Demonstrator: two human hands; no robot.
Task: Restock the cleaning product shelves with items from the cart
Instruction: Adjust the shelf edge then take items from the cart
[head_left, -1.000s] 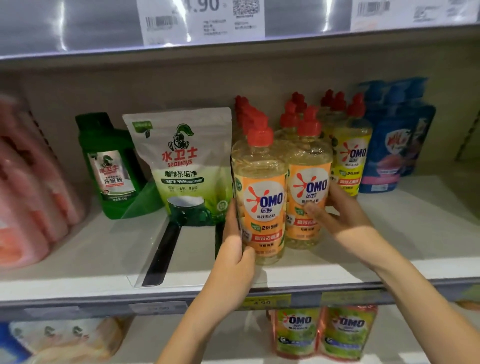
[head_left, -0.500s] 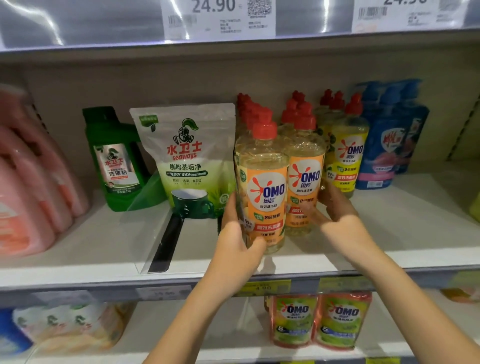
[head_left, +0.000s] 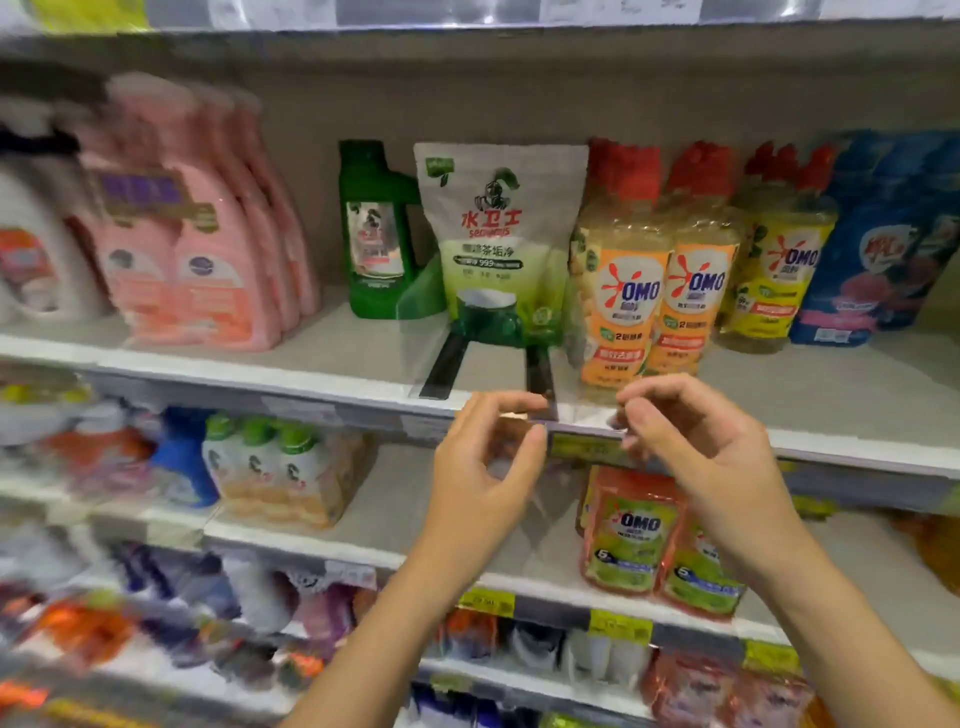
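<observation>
Left hand, right hand empty, fingers loosely curled. Risk: stray contact topples front OMO bottles near shelf edge.

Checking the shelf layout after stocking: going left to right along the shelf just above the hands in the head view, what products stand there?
White jug → pink bottles → green bottle → white-and-green pouch → orange-label bottles → yellow-label bottle → blue pouches.
</observation>
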